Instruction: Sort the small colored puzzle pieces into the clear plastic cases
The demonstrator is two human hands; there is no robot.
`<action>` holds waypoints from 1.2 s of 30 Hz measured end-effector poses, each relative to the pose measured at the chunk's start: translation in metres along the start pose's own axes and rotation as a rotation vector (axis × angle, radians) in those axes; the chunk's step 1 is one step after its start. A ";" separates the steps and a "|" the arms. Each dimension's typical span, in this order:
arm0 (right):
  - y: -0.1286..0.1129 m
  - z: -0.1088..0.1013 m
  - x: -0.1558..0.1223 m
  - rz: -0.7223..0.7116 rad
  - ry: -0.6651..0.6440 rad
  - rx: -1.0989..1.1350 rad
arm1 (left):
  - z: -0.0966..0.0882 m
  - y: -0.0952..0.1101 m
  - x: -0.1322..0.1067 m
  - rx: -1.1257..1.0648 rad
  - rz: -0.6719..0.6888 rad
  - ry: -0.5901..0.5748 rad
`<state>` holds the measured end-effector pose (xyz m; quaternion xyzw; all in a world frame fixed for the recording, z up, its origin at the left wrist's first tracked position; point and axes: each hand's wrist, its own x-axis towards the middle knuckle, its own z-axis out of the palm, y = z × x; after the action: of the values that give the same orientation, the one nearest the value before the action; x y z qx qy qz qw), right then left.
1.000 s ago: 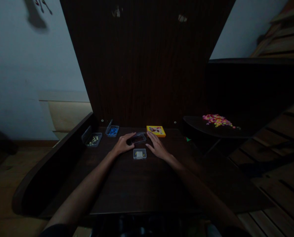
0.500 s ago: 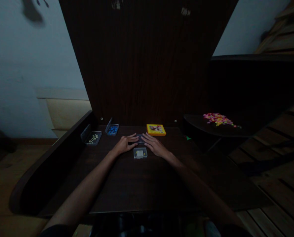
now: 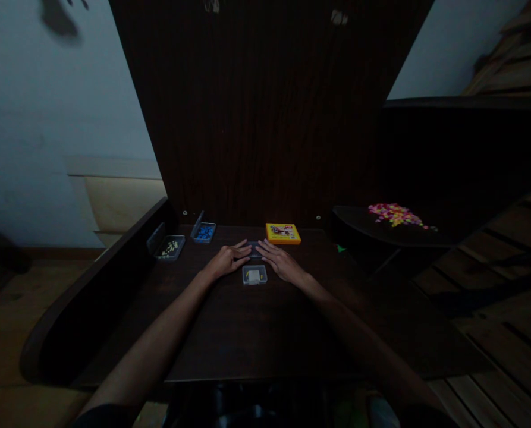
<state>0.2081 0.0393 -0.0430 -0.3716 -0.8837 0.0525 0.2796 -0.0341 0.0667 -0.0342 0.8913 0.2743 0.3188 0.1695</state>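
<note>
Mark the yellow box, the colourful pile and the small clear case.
yellow box [image 3: 283, 233], head view, centre of its top.
colourful pile [image 3: 394, 214], head view, middle of the heap.
small clear case [image 3: 254, 282], head view, near rim.

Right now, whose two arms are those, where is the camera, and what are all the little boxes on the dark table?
No machine here: those are a person's own arms. The camera sits on their head and looks down, so you see what they see. The left hand and the right hand lie flat on a dark wooden table, fingers touching a small dark case between them; nothing is lifted. Nearer the person sits a clear little box with something pale inside. Farther back are a yellow box, an open box of blue bits and a box of pale bits. A colourful pile lies on the side shelf.
</note>
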 end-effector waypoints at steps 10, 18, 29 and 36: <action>-0.002 0.000 0.001 0.010 -0.003 -0.087 | 0.003 0.000 -0.001 0.133 0.038 0.014; -0.003 -0.008 0.021 0.022 -0.012 -0.108 | 0.000 0.004 -0.001 0.245 0.111 0.127; -0.007 -0.020 0.037 0.052 -0.054 -0.002 | -0.025 0.001 -0.007 0.484 -0.150 0.550; 0.036 -0.056 0.032 0.112 0.067 -0.015 | -0.043 -0.010 -0.014 0.685 -0.444 0.672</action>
<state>0.2423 0.0802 0.0079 -0.4241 -0.8520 0.0489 0.3030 -0.0753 0.0715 -0.0139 0.6647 0.5841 0.4354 -0.1655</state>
